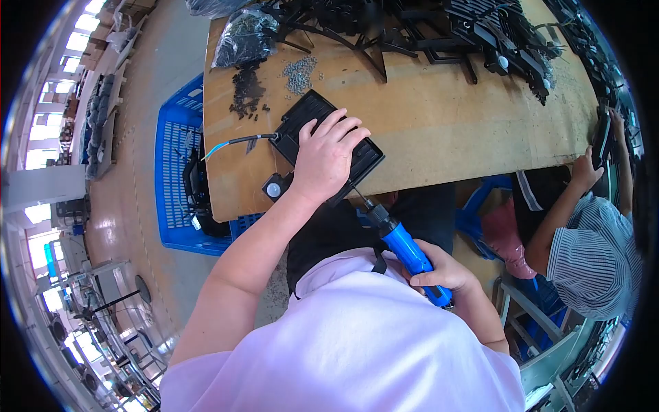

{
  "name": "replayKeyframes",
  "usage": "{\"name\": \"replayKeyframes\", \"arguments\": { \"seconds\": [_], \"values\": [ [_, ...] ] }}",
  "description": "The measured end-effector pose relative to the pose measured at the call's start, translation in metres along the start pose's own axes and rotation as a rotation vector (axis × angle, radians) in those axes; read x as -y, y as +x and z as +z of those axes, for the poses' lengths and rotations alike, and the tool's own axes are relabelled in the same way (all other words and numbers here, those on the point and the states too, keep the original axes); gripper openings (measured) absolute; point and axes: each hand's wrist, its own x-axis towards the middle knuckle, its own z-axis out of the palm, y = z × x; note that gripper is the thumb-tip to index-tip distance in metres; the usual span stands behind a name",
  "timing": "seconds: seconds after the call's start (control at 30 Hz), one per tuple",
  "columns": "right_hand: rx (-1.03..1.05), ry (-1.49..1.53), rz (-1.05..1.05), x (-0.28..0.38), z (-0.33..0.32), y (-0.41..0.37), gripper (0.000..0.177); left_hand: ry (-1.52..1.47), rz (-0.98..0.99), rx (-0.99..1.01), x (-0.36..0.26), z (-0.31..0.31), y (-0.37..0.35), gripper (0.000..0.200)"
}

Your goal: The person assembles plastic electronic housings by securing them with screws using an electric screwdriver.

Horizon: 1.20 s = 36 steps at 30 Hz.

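A black rectangular housing [304, 112] lies tilted at the table's front edge, a cable with blue wire ends [241, 140] coming out of its left side. My left hand [328, 156] rests over the housing with its fingers spread on top. In my right hand [443, 268] is a blue electric screwdriver [410, 253], gripped near its rear end. The screwdriver's bit touches or nearly touches the housing's lower right edge; the exact contact is too small to tell. A small black part with a round light face [274, 189] sits below the housing, left of my wrist.
Screws [299, 74], small black parts [247, 89] and a plastic bag [246, 38] lie on the wooden table [412, 130]. Black metal frames [439, 41] are piled at the back. A blue basket [163, 196] stands left. A co-worker [592, 257] is at the right.
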Motion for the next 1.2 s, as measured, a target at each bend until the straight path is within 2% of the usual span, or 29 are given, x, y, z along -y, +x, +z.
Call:
{"name": "replayKeyframes", "arguments": {
  "seconds": [0.17, 0.37, 0.57, 0.73, 0.93, 1.2],
  "values": [
    [0.039, 0.055, 0.026, 0.000, -0.004, 0.002, 0.072, -0.021, -0.016, 0.025, 0.000, -0.002, -0.001, 0.025],
    [0.087, 0.189, 0.118, 0.016, -0.004, 0.002, 0.070, -0.040, -0.025, 0.045, 0.000, -0.005, -0.001, 0.038],
    [0.171, 0.469, 0.124, 0.004, -0.005, 0.008, 0.067, -0.057, -0.031, 0.047, 0.000, -0.005, 0.000, 0.046],
    [0.208, 0.578, 0.163, 0.005, -0.010, 0.007, 0.070, -0.069, -0.029, 0.062, -0.002, -0.004, -0.004, 0.050],
    [0.275, 0.662, 0.175, -0.007, -0.018, 0.009, 0.074, -0.063, -0.027, 0.057, 0.000, -0.005, 0.000, 0.052],
    [0.269, 0.615, 0.108, -0.014, -0.015, 0.008, 0.076, -0.052, -0.012, 0.035, 0.000, -0.004, -0.001, 0.053]
  ]
}}
